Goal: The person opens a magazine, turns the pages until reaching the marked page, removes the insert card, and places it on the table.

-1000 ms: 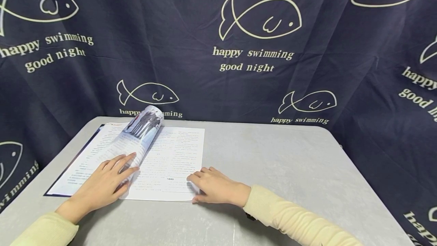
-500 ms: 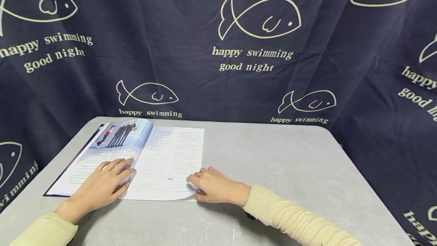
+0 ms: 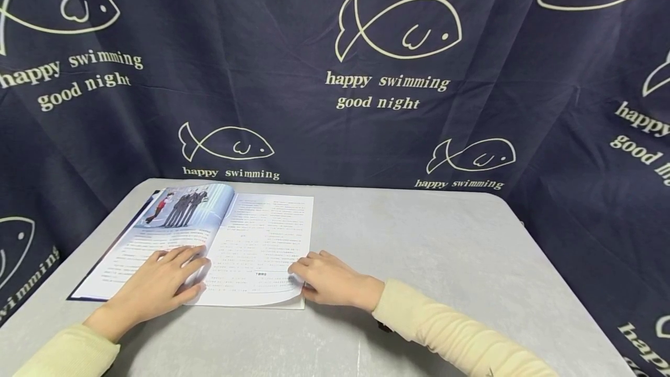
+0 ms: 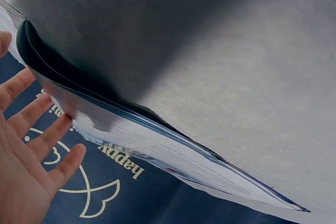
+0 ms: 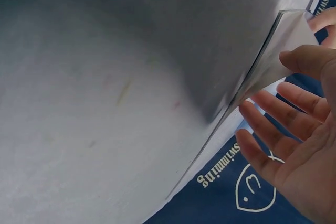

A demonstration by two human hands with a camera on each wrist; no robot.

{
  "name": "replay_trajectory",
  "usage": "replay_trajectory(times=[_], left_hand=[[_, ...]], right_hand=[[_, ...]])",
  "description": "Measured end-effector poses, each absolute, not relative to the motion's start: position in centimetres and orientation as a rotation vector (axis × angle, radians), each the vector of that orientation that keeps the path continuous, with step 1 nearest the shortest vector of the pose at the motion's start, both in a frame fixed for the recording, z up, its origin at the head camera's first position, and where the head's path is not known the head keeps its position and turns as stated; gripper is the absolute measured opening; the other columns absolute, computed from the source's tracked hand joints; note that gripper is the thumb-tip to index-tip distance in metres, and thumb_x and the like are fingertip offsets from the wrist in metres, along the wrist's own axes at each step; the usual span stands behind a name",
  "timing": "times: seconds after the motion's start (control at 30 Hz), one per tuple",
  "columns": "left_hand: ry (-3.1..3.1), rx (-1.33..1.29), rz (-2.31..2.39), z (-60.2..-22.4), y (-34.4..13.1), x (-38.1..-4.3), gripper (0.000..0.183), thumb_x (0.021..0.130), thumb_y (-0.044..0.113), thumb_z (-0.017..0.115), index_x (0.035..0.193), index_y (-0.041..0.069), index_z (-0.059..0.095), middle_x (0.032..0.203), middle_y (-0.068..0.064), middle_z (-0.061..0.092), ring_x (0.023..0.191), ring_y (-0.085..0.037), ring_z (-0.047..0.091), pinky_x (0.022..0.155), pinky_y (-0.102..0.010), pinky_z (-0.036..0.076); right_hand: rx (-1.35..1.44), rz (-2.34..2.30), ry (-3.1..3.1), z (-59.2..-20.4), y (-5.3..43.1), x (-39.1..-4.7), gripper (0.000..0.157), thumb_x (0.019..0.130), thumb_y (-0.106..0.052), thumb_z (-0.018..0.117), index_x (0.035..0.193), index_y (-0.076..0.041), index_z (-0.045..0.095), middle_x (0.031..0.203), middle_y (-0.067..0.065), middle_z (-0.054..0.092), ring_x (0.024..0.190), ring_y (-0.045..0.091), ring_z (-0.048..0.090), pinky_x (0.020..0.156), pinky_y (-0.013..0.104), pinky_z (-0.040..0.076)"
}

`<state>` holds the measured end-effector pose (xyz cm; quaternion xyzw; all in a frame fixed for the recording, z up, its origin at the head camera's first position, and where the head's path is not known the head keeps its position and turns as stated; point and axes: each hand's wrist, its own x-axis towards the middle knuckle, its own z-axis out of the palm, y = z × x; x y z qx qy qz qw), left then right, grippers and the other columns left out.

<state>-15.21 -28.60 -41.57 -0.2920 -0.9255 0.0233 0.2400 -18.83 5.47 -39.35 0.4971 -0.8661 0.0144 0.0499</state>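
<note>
An open magazine (image 3: 251,243) lies on the left half of the table. Its left page (image 3: 157,243) has a photo of people in dark suits above printed text. My left hand (image 3: 154,284) rests on the lower part of that page near the spine, fingers loosely extended. The right page (image 3: 262,231) is covered in text, and its lower right corner curves up off the sheets below. At that corner my right hand (image 3: 335,279) pinches the page, fingers on top and thumb (image 5: 302,59) at its edge.
The grey table (image 3: 408,249) extends to the right of the magazine. Behind it hangs a dark blue curtain (image 3: 293,63) with white fish outlines and lettering. Pale yellow sleeves (image 3: 434,324) cover both forearms.
The curled leaf with the photo has come down flat to the left, under my left hand. My right hand has shifted up slightly, and the right page's lower corner has lifted.
</note>
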Motion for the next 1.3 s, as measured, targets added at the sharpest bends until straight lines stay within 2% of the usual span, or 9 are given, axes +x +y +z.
replay_trajectory(times=[0.23,0.7,0.97,1.3], left_hand=[[-2.592,-0.764,0.06,-41.6,-28.2,-15.1,0.047,0.074,0.053,0.062,0.107,0.02,0.063,0.116,-0.004,0.061,0.103,-0.029,0.057,0.078,-0.051,0.043],[-2.647,-0.784,0.035,-41.2,-27.5,-14.6,0.066,0.065,0.072,0.059,0.109,0.023,0.062,0.115,-0.002,0.06,0.104,-0.033,0.054,0.074,-0.054,0.042],[-2.641,-0.802,0.017,-41.4,-27.6,-14.7,0.072,0.061,0.077,0.058,0.11,0.023,0.061,0.115,-0.002,0.06,0.104,-0.033,0.054,0.074,-0.053,0.042],[-2.644,-0.81,0.009,-41.4,-27.5,-14.7,0.07,0.062,0.074,0.059,0.109,0.023,0.062,0.112,-0.001,0.061,0.103,-0.035,0.054,0.074,-0.053,0.042]], right_hand=[[1.492,0.081,-2.616,-39.4,5.7,-19.4,0.029,0.079,-0.022,0.067,0.106,-0.017,0.057,0.097,-0.007,0.065,0.08,0.005,0.053,0.069,0.018,0.039],[1.463,0.183,-2.547,-38.9,5.3,-20.1,0.026,0.085,-0.022,0.061,0.108,-0.011,0.059,0.097,-0.004,0.065,0.083,0.007,0.057,0.069,0.021,0.041],[1.413,0.217,-2.545,-38.7,5.0,-20.4,0.026,0.088,-0.024,0.057,0.111,-0.012,0.058,0.1,-0.003,0.066,0.086,0.007,0.058,0.074,0.024,0.044],[1.383,0.25,-2.541,-38.6,4.9,-20.7,0.026,0.09,-0.026,0.055,0.112,-0.012,0.059,0.104,-0.002,0.066,0.093,0.008,0.061,0.076,0.027,0.045]])
